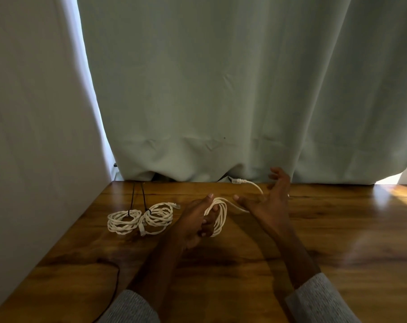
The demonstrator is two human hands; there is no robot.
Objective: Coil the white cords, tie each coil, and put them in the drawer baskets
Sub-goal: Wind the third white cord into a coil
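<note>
While my left hand [195,220] grips the coil [217,215] and my right [271,197] lies open under the tail [249,183], loops may spring loose.

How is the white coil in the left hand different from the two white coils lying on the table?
The coil in the left hand is held off the wooden table; the two finished coils lie on it. The held coil carries no visible tie and has a loose tail; each finished coil has a dark tie. All are white cord.
</note>
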